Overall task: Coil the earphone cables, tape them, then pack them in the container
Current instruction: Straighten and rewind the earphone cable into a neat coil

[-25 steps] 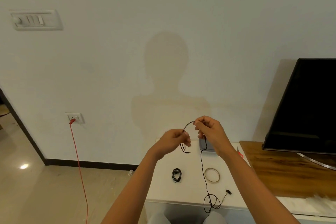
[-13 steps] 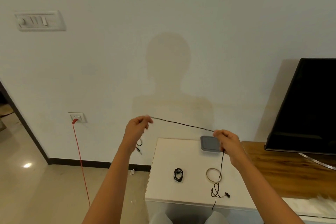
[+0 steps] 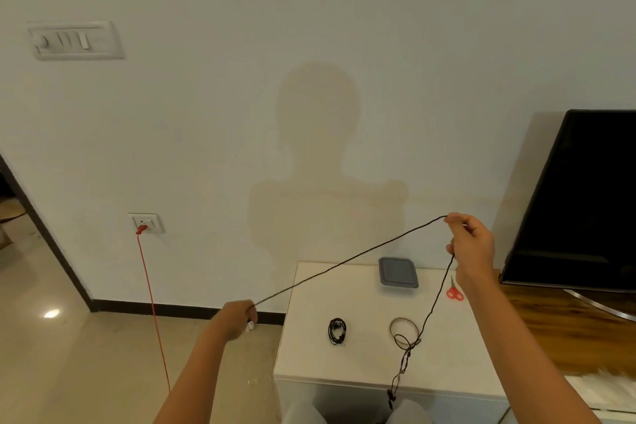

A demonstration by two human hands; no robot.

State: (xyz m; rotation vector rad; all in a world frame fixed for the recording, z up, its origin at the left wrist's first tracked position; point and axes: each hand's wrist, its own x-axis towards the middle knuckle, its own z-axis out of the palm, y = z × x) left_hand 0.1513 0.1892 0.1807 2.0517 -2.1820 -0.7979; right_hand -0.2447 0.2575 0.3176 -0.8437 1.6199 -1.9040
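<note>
Pale wall (image 3: 309,10) with switch panel (image 3: 75,43) and socket (image 3: 146,223). Glossy beige floor (image 3: 69,354). Black television (image 3: 585,200) on wooden counter (image 3: 568,327) beside white table (image 3: 361,365).

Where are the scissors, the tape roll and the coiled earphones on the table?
scissors (image 3: 455,293), head view, on the red handles.
tape roll (image 3: 391,326), head view, on its left rim.
coiled earphones (image 3: 337,331), head view, middle of the black bundle.

Place: home, living rm. Evidence:
- flat-screen TV (image 3: 585,200), screen dark, on wood-grain TV unit (image 3: 557,327) at right
- plain painted wall w/ switch panel (image 3: 75,43) and wall socket (image 3: 146,222)
- red cable (image 3: 151,303) plugged in, hanging to glossy beige tiled floor (image 3: 69,354)
- dark skirting (image 3: 155,306)
- small white worktop (image 3: 361,365) against wall
- doorway (image 3: 10,189) far left
</note>
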